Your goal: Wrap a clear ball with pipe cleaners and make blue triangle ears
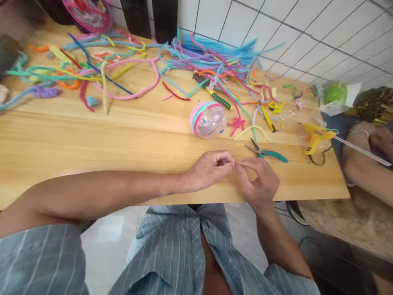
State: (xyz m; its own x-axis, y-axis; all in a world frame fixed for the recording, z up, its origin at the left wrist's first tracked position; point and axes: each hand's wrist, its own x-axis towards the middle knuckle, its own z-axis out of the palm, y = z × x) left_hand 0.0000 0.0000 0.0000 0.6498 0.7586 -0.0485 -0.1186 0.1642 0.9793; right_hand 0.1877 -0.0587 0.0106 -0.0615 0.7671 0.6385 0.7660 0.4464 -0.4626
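Observation:
My left hand (213,170) and my right hand (259,180) meet fingertip to fingertip above the table's front edge. Both are closed in a pinch, and the tiny thing between them, if any, is too small to make out. Just beyond them lies a clear round ball (211,121) with pink and teal fuzzy stems wrapped around one side. Beside my right hand are pliers (273,155) with teal handles, their jaws apart. A pale yellow pipe cleaner (253,127) curves on the wood behind the pliers, near a small knotted pink pipe cleaner (237,124).
A bundle of blue and purple pipe cleaners (215,53) lies along the tiled wall. Loose coloured stems (129,92) spread over the left side. To the right are a yellow glue gun (316,137), a yellow cutter (267,118) and another person's arm (365,164).

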